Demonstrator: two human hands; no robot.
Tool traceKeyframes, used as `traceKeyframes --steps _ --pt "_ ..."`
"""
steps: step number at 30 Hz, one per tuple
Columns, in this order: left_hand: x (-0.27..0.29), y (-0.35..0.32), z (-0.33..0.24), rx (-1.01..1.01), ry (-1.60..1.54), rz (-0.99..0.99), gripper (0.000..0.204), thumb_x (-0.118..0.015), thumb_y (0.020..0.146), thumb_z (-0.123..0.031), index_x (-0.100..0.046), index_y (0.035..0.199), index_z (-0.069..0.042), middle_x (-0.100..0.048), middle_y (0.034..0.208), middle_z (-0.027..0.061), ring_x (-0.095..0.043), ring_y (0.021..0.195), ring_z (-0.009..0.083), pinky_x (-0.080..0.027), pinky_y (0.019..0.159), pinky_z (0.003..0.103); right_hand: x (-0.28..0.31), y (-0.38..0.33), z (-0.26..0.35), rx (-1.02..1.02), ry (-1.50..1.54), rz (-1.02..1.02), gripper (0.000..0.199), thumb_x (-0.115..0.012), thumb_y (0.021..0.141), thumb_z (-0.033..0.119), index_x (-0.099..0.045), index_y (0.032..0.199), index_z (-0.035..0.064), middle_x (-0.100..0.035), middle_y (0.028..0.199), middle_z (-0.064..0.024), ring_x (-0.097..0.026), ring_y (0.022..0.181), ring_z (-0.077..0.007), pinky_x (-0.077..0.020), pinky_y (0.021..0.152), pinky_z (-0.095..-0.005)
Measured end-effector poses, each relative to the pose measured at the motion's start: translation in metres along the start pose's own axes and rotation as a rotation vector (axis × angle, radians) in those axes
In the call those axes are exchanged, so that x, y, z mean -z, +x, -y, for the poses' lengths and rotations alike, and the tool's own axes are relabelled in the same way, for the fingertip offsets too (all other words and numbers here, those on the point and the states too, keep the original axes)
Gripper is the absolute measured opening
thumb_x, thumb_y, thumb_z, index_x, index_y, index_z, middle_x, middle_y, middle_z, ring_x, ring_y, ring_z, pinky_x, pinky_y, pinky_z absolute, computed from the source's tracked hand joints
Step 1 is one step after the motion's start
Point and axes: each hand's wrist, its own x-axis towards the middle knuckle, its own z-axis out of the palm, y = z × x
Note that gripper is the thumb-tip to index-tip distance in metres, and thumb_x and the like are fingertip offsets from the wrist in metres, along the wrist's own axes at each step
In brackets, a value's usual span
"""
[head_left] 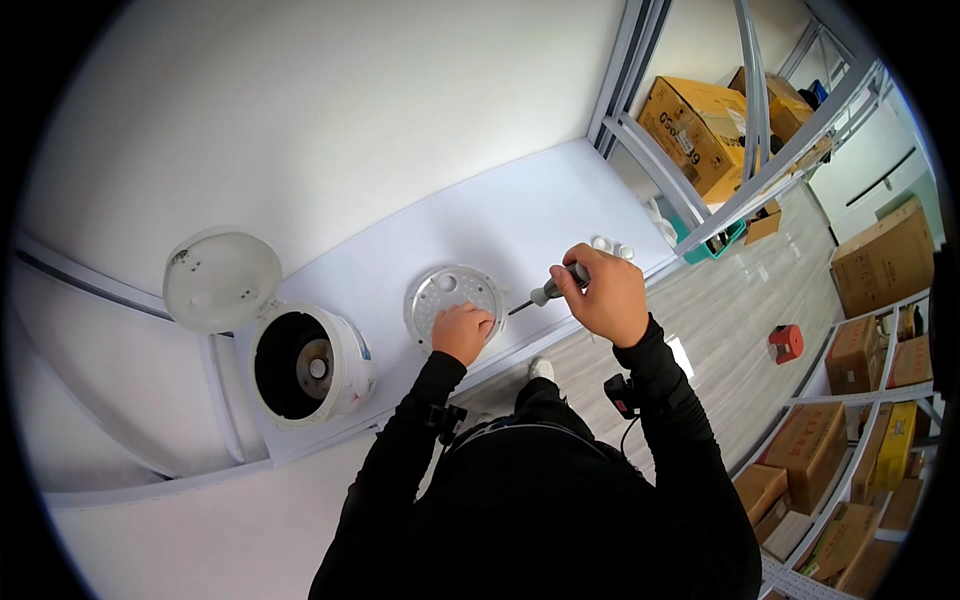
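A white wall (330, 110) rose at eleven o'clock. Between one and two o'clock there stood a grey metal frame (660, 166). The pale floor (765, 275) extended at three o'clock, and shelves (840, 398) at four o'clock carried cartons (808, 440).

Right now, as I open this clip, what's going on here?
A person is working at a white table with both hands. The right hand grips a screwdriver, its tip pointing at the edge of a round, perforated part; whether it touches is too small to tell. The left hand rests on that part. To the left stands a white, pot-shaped appliance, its lid swung open.
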Motion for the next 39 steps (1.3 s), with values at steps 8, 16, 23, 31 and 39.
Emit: traceKeyframes --steps 8,16,23,31,39 --pt "0.016 0.006 0.006 0.567 -1.372 -0.063 0.011 -0.064 0.103 -0.015 -0.068 0.108 -0.006 -0.073 0.1 0.0093 -0.068 0.086 0.0177 -0.053 0.077 0.033 -0.013 -0.014 0.006 -0.097 0.279 -0.099 0.021 -0.076 0.093 0.026 -0.071 0.097 0.0056 -0.069 0.071 -0.0088 -0.062 0.055 -0.0231 -0.0462 0.053 -0.0338" --pt "0.062 -0.015 0.008 0.523 -1.938 -0.061 0.013 -0.06 0.106 -0.017 -0.064 0.116 -0.009 -0.073 0.11 0.0141 -0.071 0.1 0.0259 -0.055 0.088 0.04 -0.035 -0.031 0.019 -0.09 0.53 -0.317 0.018 -0.073 0.099 0.018 -0.066 0.101 0.0014 -0.064 0.071 -0.003 -0.049 0.058 -0.0075 -0.0411 0.054 -0.0262" --pt "0.073 -0.036 0.005 0.403 -1.974 -0.065 0.012 -0.058 0.107 -0.014 -0.062 0.117 -0.01 -0.073 0.117 0.0161 -0.071 0.108 0.0273 -0.055 0.094 0.04 -0.032 -0.054 0.026 -0.225 0.56 -0.297 0.02 -0.071 0.1 0.02 -0.064 0.102 0.0011 -0.061 0.069 -0.0016 -0.049 0.06 -0.0068 -0.04 0.054 -0.0261" --pt "0.081 -0.051 0.003 0.377 -1.922 -0.093 0.013 -0.06 0.108 -0.024 -0.064 0.112 -0.012 -0.074 0.109 0.0096 -0.07 0.102 0.0223 -0.055 0.091 0.038 -0.024 -0.078 0.048 -0.189 0.557 -0.252 0.02 -0.071 0.101 0.019 -0.064 0.105 0.0012 -0.065 0.076 -0.0031 -0.052 0.062 -0.0076 -0.0431 0.056 -0.025" --pt "0.079 -0.054 -0.001 0.311 -1.935 -0.066 0.013 -0.057 0.11 -0.025 -0.061 0.113 -0.013 -0.074 0.107 0.0091 -0.071 0.101 0.0221 -0.055 0.091 0.038 -0.027 -0.093 0.045 -0.137 0.568 -0.3 0.021 -0.073 0.099 0.019 -0.065 0.106 0.0013 -0.066 0.08 -0.0045 -0.057 0.069 -0.0106 -0.0456 0.06 -0.0269"
